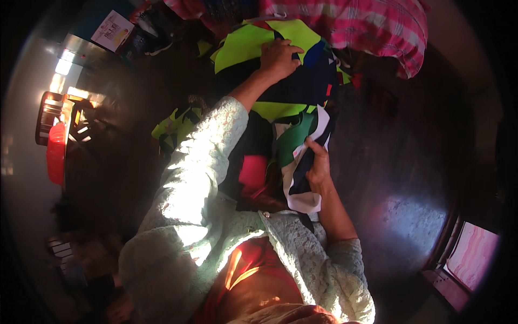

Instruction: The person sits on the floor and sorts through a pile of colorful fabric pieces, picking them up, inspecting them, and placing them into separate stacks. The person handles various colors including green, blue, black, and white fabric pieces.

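Note:
My left hand (281,56) reaches forward over a pile of cut fabric. Its fingers are bent over the fluorescent yellow-green pieces (243,44) and a dark navy piece (279,87); whether they pinch any cloth is hidden. Close to my body, my right hand (319,164) grips a loose bundle of fabric pieces, with the thumb on top. White fabric (305,201), green fabric (294,139) and navy fabric (301,176) show in that bundle. A pink-red patch (253,172) lies on dark material over my lap.
Pink plaid cloth (344,24) hangs along the far side. More yellow-green scraps (176,125) lie at left. A red plastic object (56,154) and a wooden chair (48,117) stand at far left, near a printed box (112,31). Dark floor (384,154) extends to the right.

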The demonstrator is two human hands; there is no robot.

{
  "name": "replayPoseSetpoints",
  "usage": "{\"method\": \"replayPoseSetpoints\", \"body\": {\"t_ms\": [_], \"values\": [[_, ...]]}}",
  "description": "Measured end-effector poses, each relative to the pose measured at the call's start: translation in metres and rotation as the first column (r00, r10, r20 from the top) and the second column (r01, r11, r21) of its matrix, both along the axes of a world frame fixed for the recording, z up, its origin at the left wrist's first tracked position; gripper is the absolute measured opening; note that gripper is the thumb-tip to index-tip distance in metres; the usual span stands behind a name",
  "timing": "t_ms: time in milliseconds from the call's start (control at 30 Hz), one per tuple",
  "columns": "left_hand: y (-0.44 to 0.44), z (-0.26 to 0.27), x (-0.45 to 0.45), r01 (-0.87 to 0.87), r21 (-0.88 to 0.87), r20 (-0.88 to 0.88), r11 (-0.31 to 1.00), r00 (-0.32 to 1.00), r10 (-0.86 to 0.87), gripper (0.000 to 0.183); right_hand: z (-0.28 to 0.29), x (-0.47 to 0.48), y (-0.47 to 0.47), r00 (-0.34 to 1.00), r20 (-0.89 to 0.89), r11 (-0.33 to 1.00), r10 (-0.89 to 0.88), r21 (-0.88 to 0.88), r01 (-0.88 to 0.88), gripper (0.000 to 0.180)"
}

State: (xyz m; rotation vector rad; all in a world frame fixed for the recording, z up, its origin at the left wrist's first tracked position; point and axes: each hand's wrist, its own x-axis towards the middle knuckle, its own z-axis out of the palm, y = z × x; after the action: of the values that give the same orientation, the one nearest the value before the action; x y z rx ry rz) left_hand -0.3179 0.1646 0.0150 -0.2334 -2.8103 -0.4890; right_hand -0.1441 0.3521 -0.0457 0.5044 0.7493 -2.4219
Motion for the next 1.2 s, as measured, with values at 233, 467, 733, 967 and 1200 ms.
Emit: {"method": "replayPoseSetpoints", "body": {"t_ms": [233, 467, 733, 967, 1200], "values": [[-0.01, 0.018, 0.087, 0.165, 0.528, 0.141, 0.833, 0.95, -0.277, 0.025, -0.001, -0.001, 0.001, 0.999, -0.045, 1.0, 0.006, 0.029, -0.005, 0.027], [0.0, 0.008, 0.157, -0.053, 0.804, 0.305, 0.592, 0.892, -0.334, 0.029, 0.007, -0.001, 0.0, 0.998, -0.064, 0.996, 0.018, 0.085, -0.013, 0.027], [0.0, -0.013, 0.18, -0.064, 0.778, 0.307, 0.625, 0.907, -0.289, 0.023, 0.005, -0.001, -0.002, 0.994, -0.107, 0.993, 0.004, 0.116, 0.009, 0.029], [-0.005, -0.028, 0.189, -0.065, 0.871, 0.232, 0.487, 0.928, -0.291, 0.021, 0.003, 0.001, -0.004, 0.992, -0.127, 0.988, 0.005, 0.155, 0.015, 0.034], [-0.015, -0.025, 0.203, -0.172, 0.919, 0.27, 0.355, 0.93, -0.248, 0.019, -0.002, 0.002, -0.006, 0.978, -0.204, 0.997, 0.039, 0.079, -0.023, 0.035]]}}
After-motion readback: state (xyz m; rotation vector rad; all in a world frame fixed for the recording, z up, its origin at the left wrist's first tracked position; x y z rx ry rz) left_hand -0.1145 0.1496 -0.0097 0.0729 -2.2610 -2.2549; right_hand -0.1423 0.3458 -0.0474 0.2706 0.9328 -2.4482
